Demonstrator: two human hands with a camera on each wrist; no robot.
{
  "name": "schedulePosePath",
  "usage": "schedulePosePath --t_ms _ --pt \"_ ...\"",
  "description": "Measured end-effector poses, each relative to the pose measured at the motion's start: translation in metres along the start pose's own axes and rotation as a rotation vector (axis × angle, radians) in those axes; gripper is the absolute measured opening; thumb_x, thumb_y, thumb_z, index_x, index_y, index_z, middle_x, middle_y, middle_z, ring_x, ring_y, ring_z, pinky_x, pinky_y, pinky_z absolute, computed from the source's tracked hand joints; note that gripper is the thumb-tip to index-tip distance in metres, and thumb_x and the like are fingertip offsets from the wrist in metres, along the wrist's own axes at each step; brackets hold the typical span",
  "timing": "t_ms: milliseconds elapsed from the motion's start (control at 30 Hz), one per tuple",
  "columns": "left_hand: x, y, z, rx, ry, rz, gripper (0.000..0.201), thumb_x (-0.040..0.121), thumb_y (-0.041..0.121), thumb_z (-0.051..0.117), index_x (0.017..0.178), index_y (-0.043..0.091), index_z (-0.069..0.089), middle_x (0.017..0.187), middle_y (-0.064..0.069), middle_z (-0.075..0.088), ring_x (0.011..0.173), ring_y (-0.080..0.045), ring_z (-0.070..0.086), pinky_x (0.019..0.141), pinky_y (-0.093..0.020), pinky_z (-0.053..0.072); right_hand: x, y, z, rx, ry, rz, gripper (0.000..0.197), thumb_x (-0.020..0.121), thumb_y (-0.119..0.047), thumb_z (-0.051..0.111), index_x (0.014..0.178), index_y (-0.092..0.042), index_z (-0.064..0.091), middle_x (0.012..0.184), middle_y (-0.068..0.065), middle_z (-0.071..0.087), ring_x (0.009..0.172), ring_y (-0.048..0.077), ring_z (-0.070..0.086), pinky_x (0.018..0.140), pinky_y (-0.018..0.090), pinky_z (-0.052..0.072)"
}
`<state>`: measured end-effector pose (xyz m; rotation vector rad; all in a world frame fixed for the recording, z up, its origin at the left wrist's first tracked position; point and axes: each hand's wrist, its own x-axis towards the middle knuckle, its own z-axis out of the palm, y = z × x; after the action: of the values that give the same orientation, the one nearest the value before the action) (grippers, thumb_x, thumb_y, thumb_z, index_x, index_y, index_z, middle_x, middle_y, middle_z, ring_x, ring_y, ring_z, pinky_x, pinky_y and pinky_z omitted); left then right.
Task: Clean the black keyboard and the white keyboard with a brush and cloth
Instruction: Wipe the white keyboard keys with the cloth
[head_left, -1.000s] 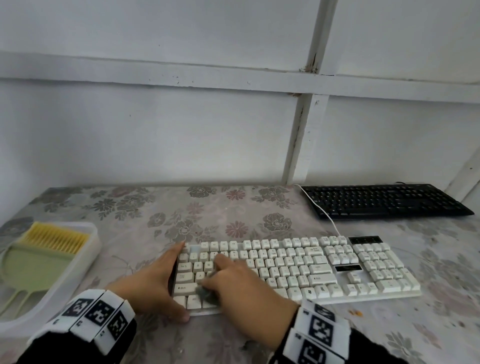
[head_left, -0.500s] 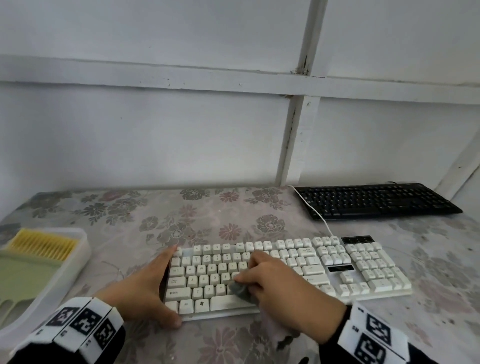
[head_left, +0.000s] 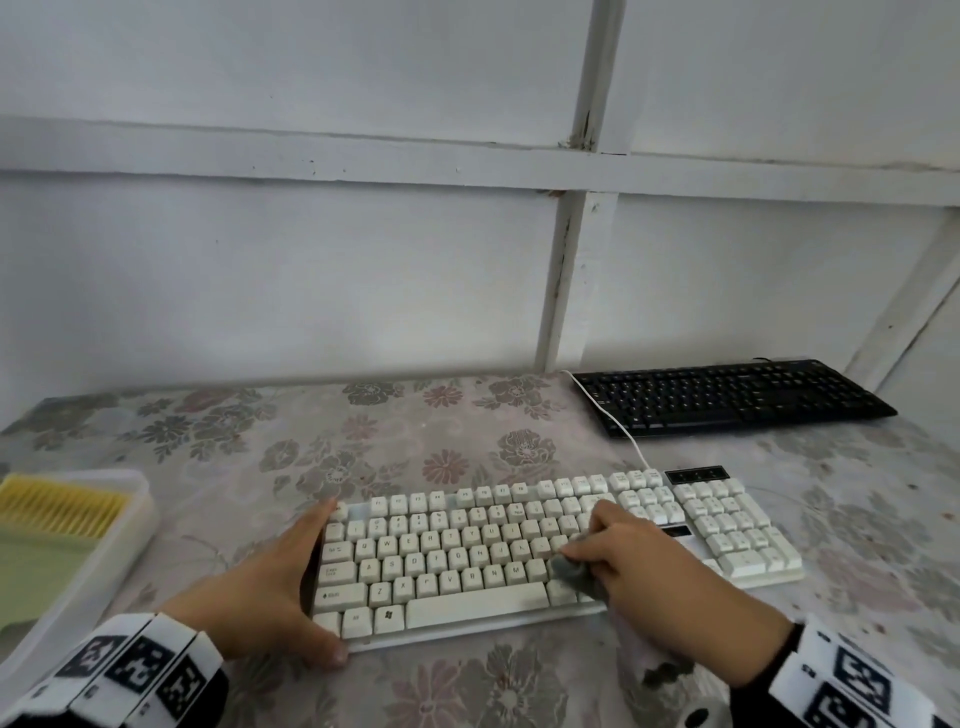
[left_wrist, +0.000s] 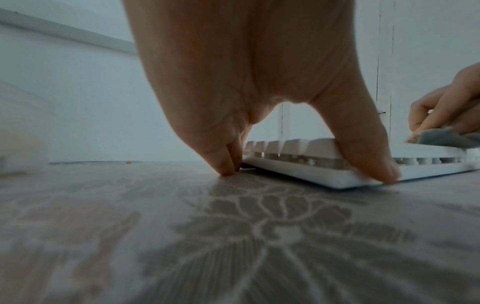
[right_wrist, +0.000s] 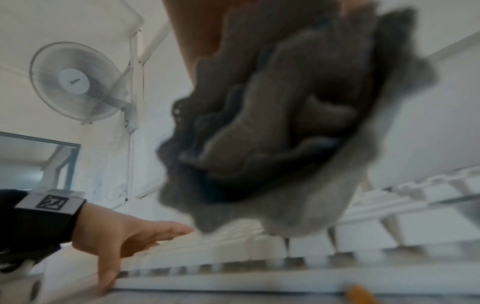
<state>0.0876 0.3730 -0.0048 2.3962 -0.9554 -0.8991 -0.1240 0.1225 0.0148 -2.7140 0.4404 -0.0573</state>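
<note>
two keyboards lay on the flowered table: the white keyboard near the person and the black keyboard well apart, at the far right by the wall. one brush sat in a white tray at the left edge. one grey cloth was bunched in the right hand, whose curled fingers pressed it on the keys right of the space bar. the left hand clasped the left end of the white keyboard, thumb on the front corner, fingers along the side. only the right wrist view showed a wall fan. only the left wrist view showed the fingertips touching the table.
</note>
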Motion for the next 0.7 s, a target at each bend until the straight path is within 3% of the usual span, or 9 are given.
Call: schedulePosePath --t_ms 67,133,233,433,467,567,700 --pt "0.000 0.000 0.000 0.006 0.001 -0.001 0.145 0.042 0.050 0.087 0.144 0.033 -0.014 0.153 0.011 0.009 0.137 -0.008 0.018 0.115 -0.028 0.016 -0.004 0.010 -0.008 -0.005 0.011 0.051 0.024 0.093 -0.037 0.054 0.092 -0.023 0.074 0.083 -0.010 0.040 0.078 0.006 0.050 0.077 0.023 0.047" --pt "0.000 0.000 0.000 0.009 -0.006 -0.009 0.149 0.036 0.054 0.086 0.144 0.033 -0.014 0.153 0.011 0.011 0.137 -0.008 0.020 0.115 -0.028 0.018 -0.007 0.021 -0.017 -0.072 0.010 0.119 0.028 0.093 -0.040 0.053 0.089 -0.021 0.074 0.081 -0.011 0.038 0.073 0.004 0.047 0.065 0.012 0.038" --pt "0.002 -0.003 0.001 -0.002 0.001 0.010 0.147 0.038 0.051 0.087 0.144 0.034 -0.013 0.153 0.011 0.012 0.136 -0.007 0.023 0.115 -0.028 0.019 -0.010 0.024 -0.029 -0.144 -0.013 0.169 0.031 0.096 -0.037 0.048 0.095 -0.019 0.072 0.083 -0.012 0.036 0.073 0.001 0.043 0.059 0.012 0.033" --pt "0.002 -0.005 0.002 -0.021 0.008 0.014 0.146 0.036 0.053 0.087 0.143 0.038 -0.011 0.151 0.013 0.016 0.134 -0.006 0.025 0.114 -0.029 0.021 0.011 -0.042 -0.014 0.045 -0.067 -0.057 0.026 0.097 -0.021 0.049 0.116 -0.027 0.066 0.086 -0.021 0.031 0.079 -0.005 0.040 0.062 0.006 0.030" --pt "0.002 -0.005 0.002 -0.025 0.004 0.022 0.147 0.035 0.053 0.087 0.144 0.036 -0.010 0.152 0.013 0.015 0.134 -0.006 0.024 0.114 -0.027 0.020 0.016 -0.051 -0.006 0.047 -0.087 -0.099 0.026 0.097 -0.018 0.049 0.114 -0.025 0.067 0.085 -0.018 0.031 0.082 0.002 0.045 0.064 0.007 0.029" --pt "0.002 -0.004 0.001 -0.043 -0.014 0.035 0.150 0.030 0.058 0.084 0.144 0.034 -0.010 0.152 0.012 0.014 0.134 -0.005 0.022 0.113 -0.025 0.019 0.019 -0.057 0.012 -0.004 -0.122 -0.114 0.025 0.094 -0.014 0.049 0.107 -0.022 0.069 0.092 -0.004 0.034 0.093 0.023 0.048 0.072 0.026 0.038" --pt "0.002 -0.004 0.001 -0.022 0.001 0.036 0.150 0.030 0.059 0.085 0.144 0.035 -0.010 0.151 0.013 0.015 0.134 -0.005 0.024 0.114 -0.027 0.020 0.009 -0.036 0.008 -0.010 -0.086 -0.018 0.023 0.096 -0.028 0.048 0.096 -0.023 0.070 0.086 -0.010 0.033 0.090 0.019 0.046 0.076 0.027 0.036"
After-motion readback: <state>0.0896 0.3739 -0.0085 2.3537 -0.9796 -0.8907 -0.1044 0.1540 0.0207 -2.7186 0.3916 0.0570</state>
